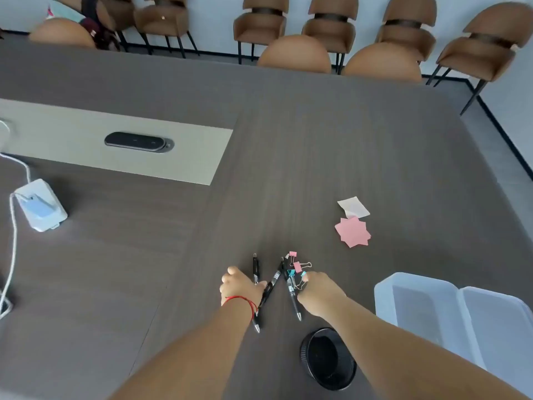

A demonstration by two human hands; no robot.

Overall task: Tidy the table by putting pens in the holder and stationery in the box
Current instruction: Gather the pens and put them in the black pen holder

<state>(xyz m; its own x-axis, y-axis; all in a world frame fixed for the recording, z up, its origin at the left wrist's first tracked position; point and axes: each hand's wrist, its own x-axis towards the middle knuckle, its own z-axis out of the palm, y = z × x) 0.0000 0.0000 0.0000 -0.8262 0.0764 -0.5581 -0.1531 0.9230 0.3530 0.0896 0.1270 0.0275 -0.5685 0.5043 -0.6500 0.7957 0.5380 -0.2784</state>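
Three black pens lie on the dark table: one upright (255, 267), one slanted (272, 282), one (292, 295) beside the clips. My left hand (238, 285), with a red string at the wrist, has its fingers curled over the lower end of the upright pen, thumb against the slanted one. Pink and teal binder clips (297, 267) sit in a small heap. My right hand (318, 290) pinches a teal clip at the heap's near right edge. The black mesh holder (305, 350) stands close to me. The translucent box (386, 295) lies open at the right.
Pink sticky notes (353, 232) and a white note (353, 207) lie beyond the clips. A white adapter (40, 206) with its cable sits at the left, and a black socket panel (135, 141) is set in the beige inlay. Brown chairs (294, 54) line the far edge.
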